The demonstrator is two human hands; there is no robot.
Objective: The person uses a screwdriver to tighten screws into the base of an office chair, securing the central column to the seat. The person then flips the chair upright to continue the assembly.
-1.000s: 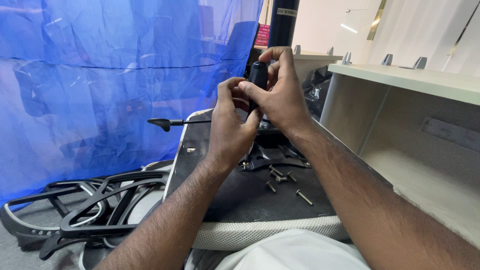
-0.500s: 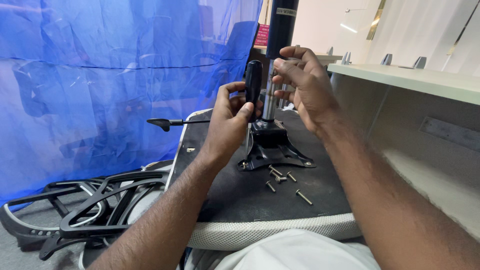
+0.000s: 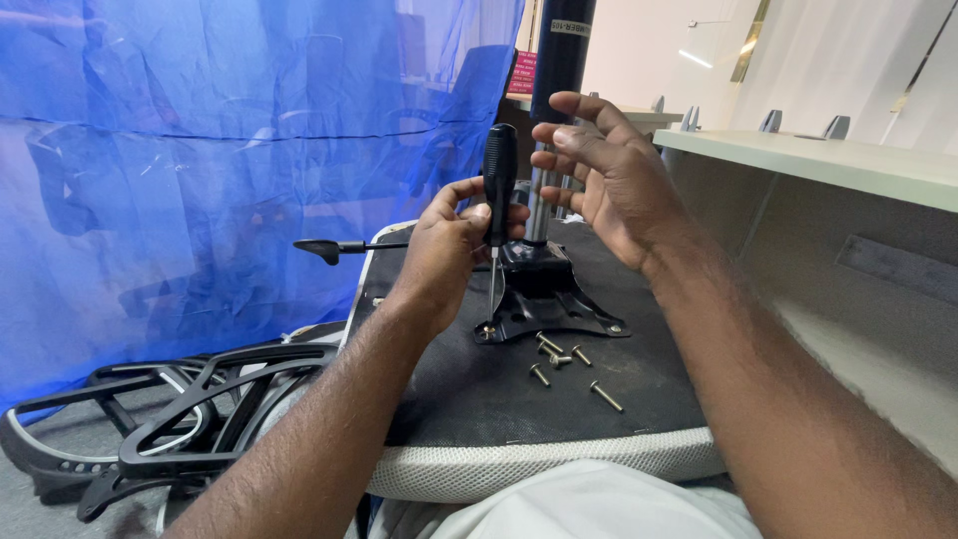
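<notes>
Two hands up. Left hand (image 3: 449,250) grips black-handled screwdriver (image 3: 498,215) upright, tip at black metal chair-mechanism plate (image 3: 549,309) on upturned black seat base (image 3: 499,399). Right hand (image 3: 609,175) open, empty, beside gas cylinder (image 3: 554,90). Keep shaft vertical w/ firm downward pressure. Loose steel screws (image 3: 564,364) near seat's front edge; free room left of the plate.

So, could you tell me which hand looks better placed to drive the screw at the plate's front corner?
Probably the left hand: it grips the screwdriver upright, tip at the mounting plate corner. The right hand hovers open, holding nothing.
</notes>
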